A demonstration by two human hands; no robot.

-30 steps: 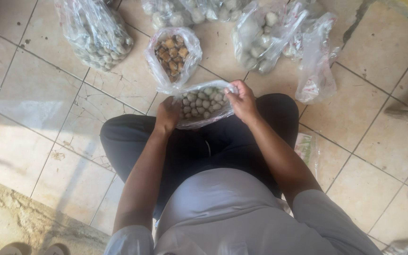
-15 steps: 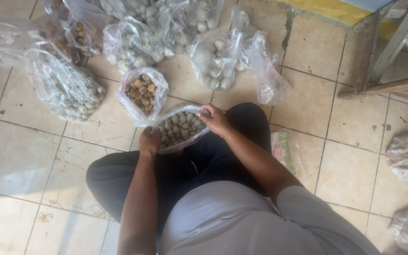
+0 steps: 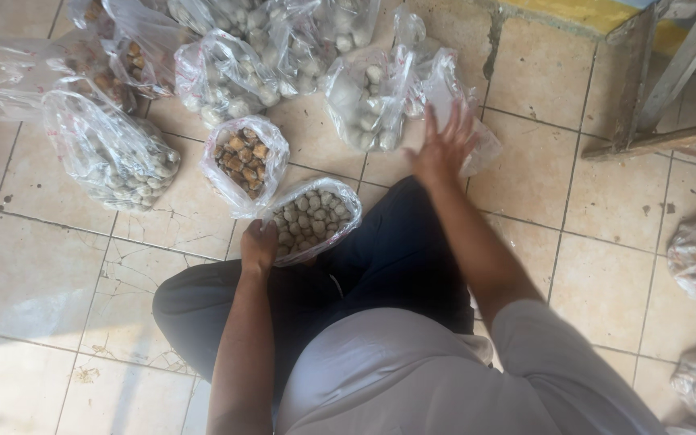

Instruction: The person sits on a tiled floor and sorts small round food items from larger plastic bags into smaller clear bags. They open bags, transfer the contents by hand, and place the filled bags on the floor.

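The person sits on the tiled floor (image 3: 50, 274) with a clear bag of small grey-brown balls (image 3: 312, 217) resting on the lap, at the edge of the dark trousers. The left hand (image 3: 259, 244) has its grip closed on the near rim of this bag, as it did half a second ago. The right hand (image 3: 443, 145) is what has changed: before, it was holding the other side of the same bag, and now it has let go and is lifted forward with the fingers spread wide, holding nothing. It is above the floor, just beside a clear bag of pale round balls (image 3: 366, 101).

To the left of the held bag, touching it, stands a smaller bag of brown cube pieces (image 3: 243, 157). Further left lies a larger bag of greyish balls (image 3: 114, 157). More filled bags (image 3: 243, 48) are crowded along the top. The view has shifted a little since the earlier picture.
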